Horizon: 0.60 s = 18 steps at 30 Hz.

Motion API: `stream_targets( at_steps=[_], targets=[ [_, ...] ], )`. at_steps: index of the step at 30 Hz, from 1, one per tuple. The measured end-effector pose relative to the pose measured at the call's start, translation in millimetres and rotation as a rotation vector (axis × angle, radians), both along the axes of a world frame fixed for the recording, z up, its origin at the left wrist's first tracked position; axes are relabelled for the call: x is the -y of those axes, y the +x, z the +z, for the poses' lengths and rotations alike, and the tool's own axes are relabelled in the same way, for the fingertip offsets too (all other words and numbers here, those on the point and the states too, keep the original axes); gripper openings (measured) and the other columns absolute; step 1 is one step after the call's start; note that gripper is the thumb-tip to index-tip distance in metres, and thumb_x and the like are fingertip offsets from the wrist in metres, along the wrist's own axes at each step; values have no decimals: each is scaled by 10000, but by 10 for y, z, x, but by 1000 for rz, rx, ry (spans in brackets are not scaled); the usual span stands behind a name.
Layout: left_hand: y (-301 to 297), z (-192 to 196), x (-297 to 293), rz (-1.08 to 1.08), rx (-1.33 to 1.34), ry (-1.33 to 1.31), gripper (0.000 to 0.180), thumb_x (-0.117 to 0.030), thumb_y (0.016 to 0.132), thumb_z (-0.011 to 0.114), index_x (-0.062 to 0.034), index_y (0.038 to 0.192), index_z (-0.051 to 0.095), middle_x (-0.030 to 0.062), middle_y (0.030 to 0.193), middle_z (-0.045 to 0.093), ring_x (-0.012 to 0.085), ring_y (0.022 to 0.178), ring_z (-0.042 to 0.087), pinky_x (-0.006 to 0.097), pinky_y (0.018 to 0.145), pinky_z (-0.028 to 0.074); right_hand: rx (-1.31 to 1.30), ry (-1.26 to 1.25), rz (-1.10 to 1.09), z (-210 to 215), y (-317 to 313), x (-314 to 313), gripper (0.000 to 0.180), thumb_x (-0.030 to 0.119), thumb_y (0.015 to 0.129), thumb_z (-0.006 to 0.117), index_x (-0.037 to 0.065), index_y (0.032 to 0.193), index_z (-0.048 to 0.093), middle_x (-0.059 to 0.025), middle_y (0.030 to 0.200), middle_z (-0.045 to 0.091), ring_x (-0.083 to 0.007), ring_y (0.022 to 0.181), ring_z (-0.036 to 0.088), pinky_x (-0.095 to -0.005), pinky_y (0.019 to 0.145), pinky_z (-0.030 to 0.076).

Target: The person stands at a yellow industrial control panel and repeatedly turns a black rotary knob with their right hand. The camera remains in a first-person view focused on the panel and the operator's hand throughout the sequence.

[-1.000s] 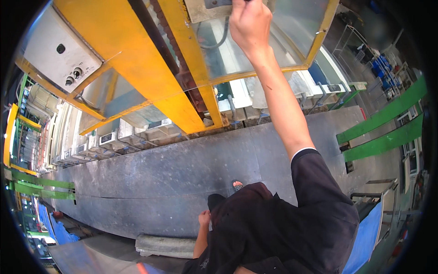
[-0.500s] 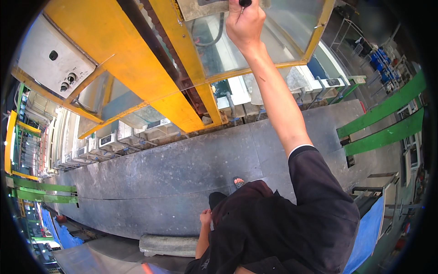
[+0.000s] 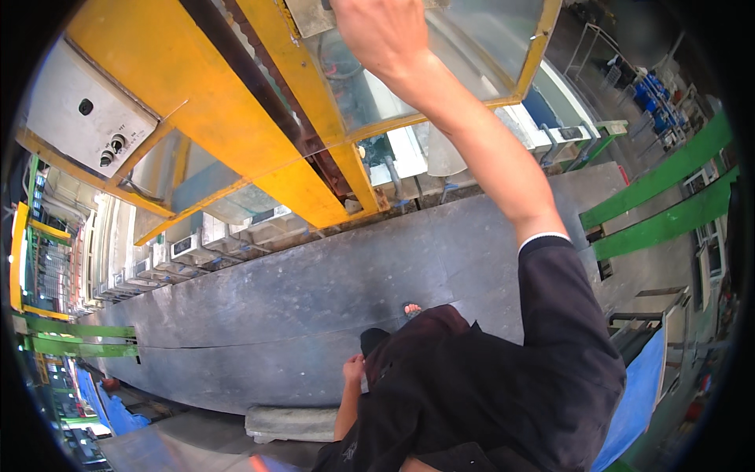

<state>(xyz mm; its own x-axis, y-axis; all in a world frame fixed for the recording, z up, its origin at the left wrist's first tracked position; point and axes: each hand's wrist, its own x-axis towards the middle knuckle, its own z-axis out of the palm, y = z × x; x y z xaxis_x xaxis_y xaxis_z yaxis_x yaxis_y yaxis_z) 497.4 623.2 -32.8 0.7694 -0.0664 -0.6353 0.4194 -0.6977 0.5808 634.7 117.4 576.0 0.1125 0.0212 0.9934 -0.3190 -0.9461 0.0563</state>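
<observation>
My right arm reaches up and forward to a grey control plate [image 3: 309, 16] on a yellow-framed clear panel [image 3: 472, 59]. At the picture's top edge, my right hand [image 3: 385, 35] is over this plate, its back toward me. Its fingers are mostly cut off, and a small dark knob shows only in part beside them. Low at my side hangs my left hand [image 3: 354, 370], fingers curled in next to my dark clothing, with no object showing in it.
Left of the yellow upright [image 3: 181, 94] is a grey control box [image 3: 86, 110] with knobs. Tanks with pipes line the grey walkway [image 3: 314, 267]. Green rails [image 3: 661, 220] stand at right, more at left. A pale rolled bundle [image 3: 291, 423] lies behind me.
My right hand has moved left along the control plate, away from where it gripped a black knob. The view has shifted slightly. My left hand stays low at my side.
</observation>
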Motion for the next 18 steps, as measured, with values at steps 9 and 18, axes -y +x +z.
stream_targets(
  at_steps=[9,18],
  targets=[
    [17,154,96,89,-52,-143,237,-181,801,611,18,931,610,52,724,623,108,631,581,251,565,464,-22,95,188,8,-37,66,180,109,812,493,-17,940,503,-213,965,576,-344,859,580,-372,683,489],
    [-214,-248,-185,147,-43,-131,256,-200,784,621,-3,947,633,79,821,657,147,739,601,284,669,474,188,215,533,-33,-66,118,150,152,864,515,18,930,508,-178,809,617,-344,732,607,-391,608,482]
  ],
)
